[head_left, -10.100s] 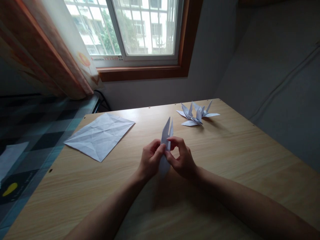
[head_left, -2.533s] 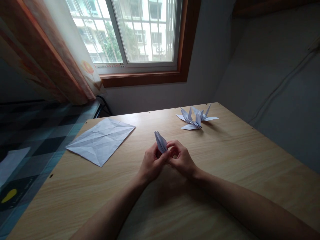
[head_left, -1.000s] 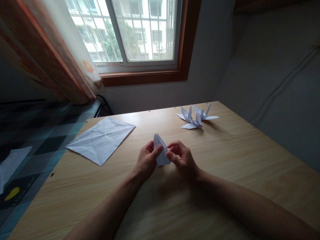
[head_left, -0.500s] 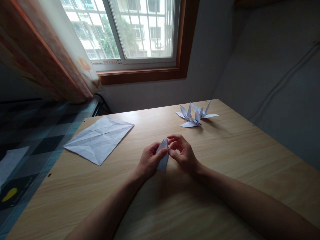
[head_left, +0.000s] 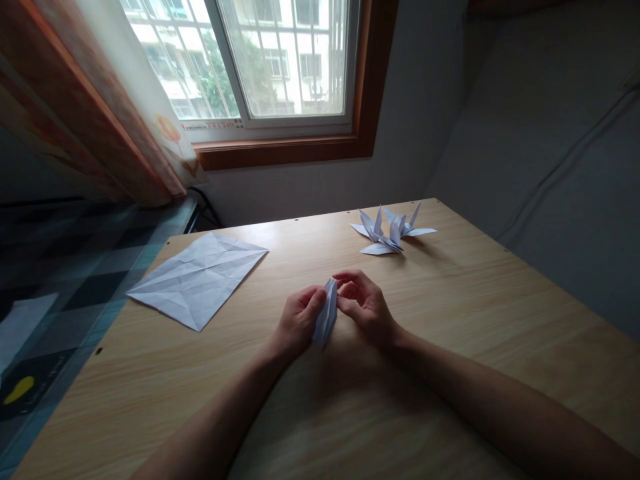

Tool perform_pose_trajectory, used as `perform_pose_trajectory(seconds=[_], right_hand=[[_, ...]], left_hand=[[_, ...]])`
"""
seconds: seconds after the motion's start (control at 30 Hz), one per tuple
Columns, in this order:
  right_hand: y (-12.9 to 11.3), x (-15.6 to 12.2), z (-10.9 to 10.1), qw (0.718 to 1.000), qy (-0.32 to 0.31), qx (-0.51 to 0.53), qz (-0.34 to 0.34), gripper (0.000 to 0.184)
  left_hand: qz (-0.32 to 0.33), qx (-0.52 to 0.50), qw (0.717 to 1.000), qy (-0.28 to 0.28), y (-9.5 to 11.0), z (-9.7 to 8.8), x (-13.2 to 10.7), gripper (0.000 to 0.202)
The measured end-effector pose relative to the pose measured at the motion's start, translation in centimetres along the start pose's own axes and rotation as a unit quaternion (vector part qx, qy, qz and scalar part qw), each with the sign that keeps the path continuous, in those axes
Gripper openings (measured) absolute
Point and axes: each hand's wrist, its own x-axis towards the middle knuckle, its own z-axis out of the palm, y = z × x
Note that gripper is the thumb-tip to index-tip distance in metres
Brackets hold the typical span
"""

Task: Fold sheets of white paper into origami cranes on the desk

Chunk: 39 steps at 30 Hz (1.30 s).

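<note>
A narrow piece of folded white paper [head_left: 327, 315] is held above the middle of the table, its layers slightly parted. My left hand [head_left: 301, 315] grips it from the left, thumb along its near face. On the other side, my right hand [head_left: 366, 305] pinches its upper right edge between curled fingers and thumb; the fingertips are partly behind the paper. Beyond my hands, folded paper cranes [head_left: 383, 233] stand close together. To the left lies a creased white paper sheet [head_left: 200, 277], spread flat.
The light wooden table [head_left: 450, 347] ends on the left beside a surface with a checked cloth [head_left: 90, 290]. A window [head_left: 290, 60] with an orange-framed sill is behind it, with a curtain [head_left: 100, 100] at left. A cable [head_left: 570, 157] runs along the right wall.
The folded paper has turned in my hands, and its layers now show apart along a lengthwise fold. My left thumb has shifted up and left on it.
</note>
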Motion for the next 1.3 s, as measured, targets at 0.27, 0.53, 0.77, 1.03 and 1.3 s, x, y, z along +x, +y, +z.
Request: perform_pose_trajectory(seconds=[0.27,0.53,0.77,1.03,1.3], right_hand=[[0.05,-0.05,0.08,0.997,0.02,-0.065,-0.039,0.031],[-0.22,0.28,-0.36,0.964,0.013,-0.181,-0.192,0.038],[-0.82,0.48,-0.37,0.953,0.008,-0.21,-0.219,0.031],[-0.22,0.12,-0.12,0.973,0.045,-0.169,-0.152,0.031],[-0.41,0.07,0.23,0.988,0.043,-0.108,-0.103,0.035]], left_hand=[[-0.008,0.018,1.0,0.006,-0.05,0.23,-0.13,0.046],[0.001,0.032,0.999,0.016,-0.14,0.21,-0.01,0.04],[0.007,0.06,0.998,0.015,-0.2,0.29,-0.01,0.041],[0.006,0.063,0.998,0.019,-0.41,0.15,0.13,0.041],[0.015,0.071,0.997,0.025,-0.12,0.3,0.08,0.041]])
